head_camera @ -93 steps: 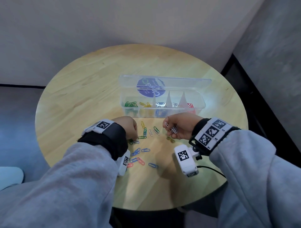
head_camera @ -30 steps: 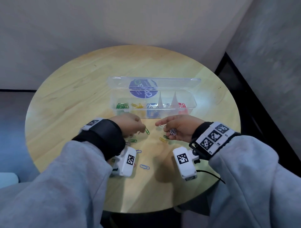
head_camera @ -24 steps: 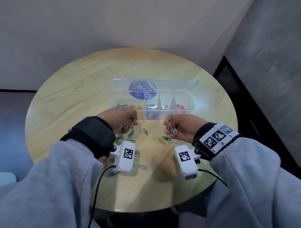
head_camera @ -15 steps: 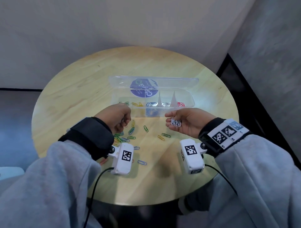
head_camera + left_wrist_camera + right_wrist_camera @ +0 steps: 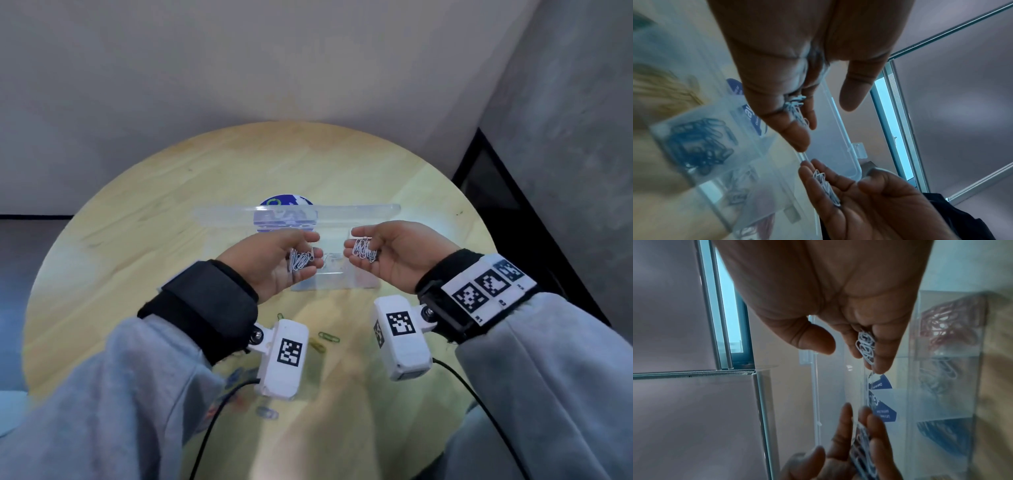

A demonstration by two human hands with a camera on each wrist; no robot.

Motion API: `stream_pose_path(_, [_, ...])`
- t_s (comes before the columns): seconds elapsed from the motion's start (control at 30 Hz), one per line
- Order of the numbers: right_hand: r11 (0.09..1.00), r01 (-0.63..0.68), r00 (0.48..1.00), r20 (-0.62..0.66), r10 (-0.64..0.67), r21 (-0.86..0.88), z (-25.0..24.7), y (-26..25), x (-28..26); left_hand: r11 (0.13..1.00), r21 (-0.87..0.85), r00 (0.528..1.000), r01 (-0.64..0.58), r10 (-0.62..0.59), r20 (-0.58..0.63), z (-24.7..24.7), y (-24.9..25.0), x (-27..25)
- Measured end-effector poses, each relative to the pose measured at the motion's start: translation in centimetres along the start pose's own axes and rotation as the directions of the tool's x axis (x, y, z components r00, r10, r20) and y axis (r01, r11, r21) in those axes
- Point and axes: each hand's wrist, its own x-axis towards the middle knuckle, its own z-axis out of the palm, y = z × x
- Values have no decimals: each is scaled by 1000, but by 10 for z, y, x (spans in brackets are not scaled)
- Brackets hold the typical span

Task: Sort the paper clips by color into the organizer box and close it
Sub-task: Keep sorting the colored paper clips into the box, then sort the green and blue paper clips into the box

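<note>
My left hand (image 5: 304,255) and right hand (image 5: 359,244) hover palm-up side by side over the clear organizer box (image 5: 334,281), whose lid (image 5: 359,209) stands open behind. Each cups a small bunch of white paper clips in curled fingers: the left bunch (image 5: 299,262), the right bunch (image 5: 365,250). In the left wrist view the left fingers (image 5: 797,138) hold white clips (image 5: 797,110), thumb apart. The right wrist view shows the right hand's clips (image 5: 865,347) above the box's compartments of red (image 5: 947,324), white (image 5: 939,374) and blue clips (image 5: 947,434).
Loose clips lie on the round wooden table (image 5: 137,240) near my wrists: a green one (image 5: 329,337), a yellow one (image 5: 317,346), a blue one (image 5: 267,413), others under my left sleeve. A dark doorway edge (image 5: 513,212) runs at the right.
Both hands have lifted off the table and turned palm-up over the box. The left hand, picking among loose clips a second ago, now holds a white bunch like the right.
</note>
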Motion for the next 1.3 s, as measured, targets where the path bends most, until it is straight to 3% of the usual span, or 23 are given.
stream_pose_path(0.2, [999,-23,996,88,20,33,-4,-5,10,1000,28,999,-9,9,-33,12,5,23])
stream_pose_path(0.53, [1000,-10,996,84,11,-18,1,2,7,997,64,999,-39,40,-15,18,3,24])
stream_pose_path(0.63, [995,21,996,89,-12,-96,1,2,2,993,90,997,-76,78,-14,12,0,15])
stream_pose_path(0.77, [934,90,992,111,-55,-345,4,4,-6,965,234,990,-121,134,-42,-7,0,-3])
stream_pose_path(0.83, [832,130,987,150,-57,-539,6,9,-8,897,430,983,-100,157,-99,-20,-3,-12])
stream_pose_path(0.9, [651,155,980,199,-7,-743,11,17,-11,769,639,976,-35,163,-143,-33,-9,-20])
stream_pose_path(1.0, [317,189,970,227,86,-929,17,33,-13,404,908,971,111,151,-186,-49,-21,-27])
stream_pose_path(1.07, [127,198,970,213,113,-972,23,44,-15,200,958,955,208,169,-242,-55,-25,-33])
stream_pose_path(1.2, [-101,169,979,155,129,-980,33,63,-15,47,947,933,319,160,-322,-63,-28,-36])
stream_pose_path(1.3, [-154,133,989,122,81,-979,38,73,-9,14,945,936,327,135,-326,-63,-32,-31])
